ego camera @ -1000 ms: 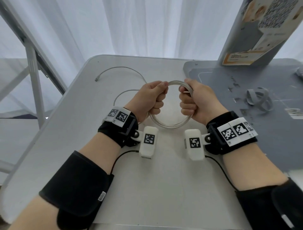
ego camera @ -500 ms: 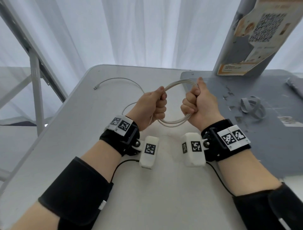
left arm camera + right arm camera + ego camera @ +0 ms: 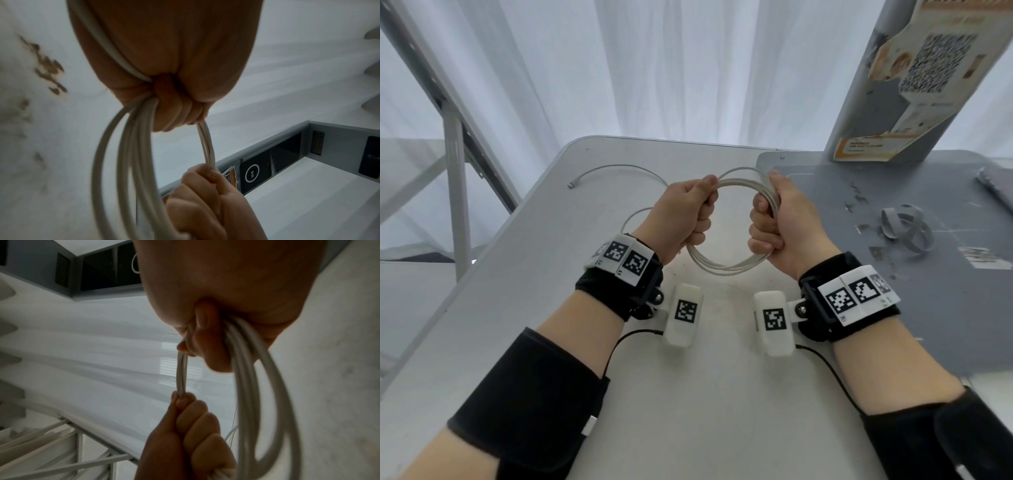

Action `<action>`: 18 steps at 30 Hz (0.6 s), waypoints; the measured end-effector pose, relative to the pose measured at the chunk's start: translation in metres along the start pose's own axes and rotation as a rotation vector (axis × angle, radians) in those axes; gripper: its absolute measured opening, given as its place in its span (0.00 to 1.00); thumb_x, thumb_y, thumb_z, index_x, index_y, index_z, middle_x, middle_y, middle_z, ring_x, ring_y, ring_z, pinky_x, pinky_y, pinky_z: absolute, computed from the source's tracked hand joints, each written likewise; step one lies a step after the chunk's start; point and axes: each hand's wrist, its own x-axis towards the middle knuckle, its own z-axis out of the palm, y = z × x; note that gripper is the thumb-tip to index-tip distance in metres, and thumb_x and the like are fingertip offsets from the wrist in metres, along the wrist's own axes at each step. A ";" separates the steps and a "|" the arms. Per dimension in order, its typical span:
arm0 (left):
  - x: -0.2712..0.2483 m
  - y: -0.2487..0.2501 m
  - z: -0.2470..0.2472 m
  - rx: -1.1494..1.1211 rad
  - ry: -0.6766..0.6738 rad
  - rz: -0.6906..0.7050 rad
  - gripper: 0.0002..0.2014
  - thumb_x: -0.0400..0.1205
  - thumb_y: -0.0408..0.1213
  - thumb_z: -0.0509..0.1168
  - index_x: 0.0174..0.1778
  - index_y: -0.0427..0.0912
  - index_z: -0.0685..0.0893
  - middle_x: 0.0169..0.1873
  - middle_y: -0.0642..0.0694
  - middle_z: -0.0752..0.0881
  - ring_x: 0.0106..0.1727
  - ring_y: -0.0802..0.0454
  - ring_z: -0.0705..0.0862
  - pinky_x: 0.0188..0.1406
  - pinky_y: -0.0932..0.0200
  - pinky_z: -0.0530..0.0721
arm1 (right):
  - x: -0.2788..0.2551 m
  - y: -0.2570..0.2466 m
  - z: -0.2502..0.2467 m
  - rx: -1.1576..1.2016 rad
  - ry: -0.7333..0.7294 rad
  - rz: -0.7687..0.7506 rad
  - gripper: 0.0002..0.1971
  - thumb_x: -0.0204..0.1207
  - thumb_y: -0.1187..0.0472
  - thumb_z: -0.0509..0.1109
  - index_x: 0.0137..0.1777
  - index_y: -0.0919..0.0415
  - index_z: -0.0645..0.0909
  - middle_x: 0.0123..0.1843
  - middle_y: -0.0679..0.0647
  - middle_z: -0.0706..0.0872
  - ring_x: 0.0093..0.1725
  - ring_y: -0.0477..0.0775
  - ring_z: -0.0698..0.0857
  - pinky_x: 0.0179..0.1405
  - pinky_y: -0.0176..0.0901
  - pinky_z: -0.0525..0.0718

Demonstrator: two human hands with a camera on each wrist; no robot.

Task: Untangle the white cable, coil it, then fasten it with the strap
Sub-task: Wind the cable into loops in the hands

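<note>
The white cable (image 3: 726, 265) is wound into a round coil of several turns, held above the table between both fists. My left hand (image 3: 690, 214) grips the coil's left side (image 3: 127, 146), fingers curled round the strands. My right hand (image 3: 774, 219) grips the right side (image 3: 257, 378) the same way. A loose tail of the cable (image 3: 619, 168) runs from behind my left hand across the table to a plug (image 3: 571, 185) at the far left. The grey strap (image 3: 905, 228) lies looped on the dark mat, right of my right hand, untouched.
The white table (image 3: 517, 308) has its left edge beside a metal frame (image 3: 453, 192). A dark grey mat (image 3: 945, 308) covers the table's right side. A grey post with a printed poster (image 3: 914, 78) stands at the back right. White curtains hang behind.
Both hands have shifted slightly along the coil. The coil now stands rounder and wider between the fists. The loose tail on the table has barely changed.
</note>
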 end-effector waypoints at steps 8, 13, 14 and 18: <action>0.002 -0.002 0.005 -0.160 0.166 0.063 0.19 0.92 0.46 0.56 0.35 0.45 0.71 0.21 0.55 0.62 0.20 0.58 0.56 0.15 0.65 0.58 | 0.002 0.004 0.004 -0.034 0.004 -0.149 0.26 0.92 0.46 0.57 0.39 0.63 0.81 0.21 0.55 0.69 0.19 0.53 0.71 0.29 0.48 0.88; 0.002 0.000 0.004 -0.182 0.194 0.074 0.18 0.92 0.46 0.56 0.35 0.45 0.71 0.20 0.56 0.64 0.19 0.58 0.57 0.15 0.65 0.58 | 0.004 0.005 -0.001 -0.037 0.037 -0.224 0.22 0.91 0.49 0.61 0.51 0.68 0.86 0.24 0.57 0.79 0.22 0.54 0.83 0.37 0.53 0.92; 0.002 -0.001 0.004 -0.187 0.199 0.072 0.19 0.92 0.46 0.56 0.35 0.45 0.71 0.20 0.56 0.64 0.19 0.59 0.57 0.16 0.65 0.57 | 0.004 0.005 -0.002 -0.045 0.046 -0.236 0.20 0.90 0.50 0.62 0.51 0.68 0.86 0.24 0.56 0.80 0.22 0.54 0.83 0.37 0.53 0.92; 0.002 -0.001 0.002 -0.196 0.217 0.061 0.19 0.92 0.45 0.56 0.35 0.45 0.72 0.20 0.56 0.65 0.19 0.58 0.58 0.16 0.64 0.58 | 0.005 0.005 -0.004 -0.112 0.089 -0.272 0.16 0.90 0.53 0.64 0.54 0.66 0.86 0.34 0.58 0.89 0.22 0.57 0.84 0.35 0.52 0.87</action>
